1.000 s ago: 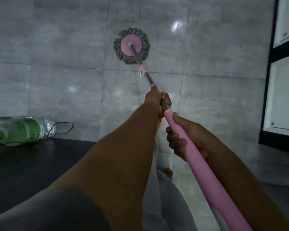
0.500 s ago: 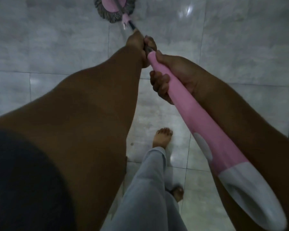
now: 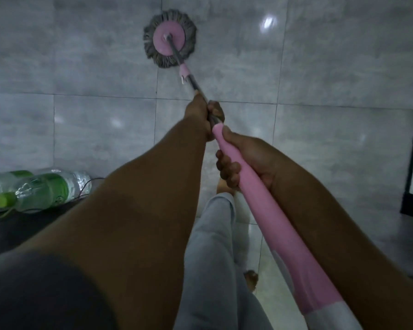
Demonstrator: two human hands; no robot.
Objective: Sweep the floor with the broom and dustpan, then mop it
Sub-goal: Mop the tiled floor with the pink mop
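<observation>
Left hand (image 3: 202, 113): wrapped round the grey shaft (image 3: 196, 85) at frame centre, probably to steer.
Right hand (image 3: 244, 160): clamped on the pink grip (image 3: 267, 206) just below, probably to drive the push.
Mop head (image 3: 169, 41): flat on the floor tiles (image 3: 332, 67), upper centre.
Bottles (image 3: 41, 189): lay at the left edge, well apart from the mop.

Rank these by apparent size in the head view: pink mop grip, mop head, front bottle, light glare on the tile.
1. pink mop grip, though nearness to the camera inflates it.
2-3. mop head and front bottle: too alike to rank.
4. light glare.
</observation>
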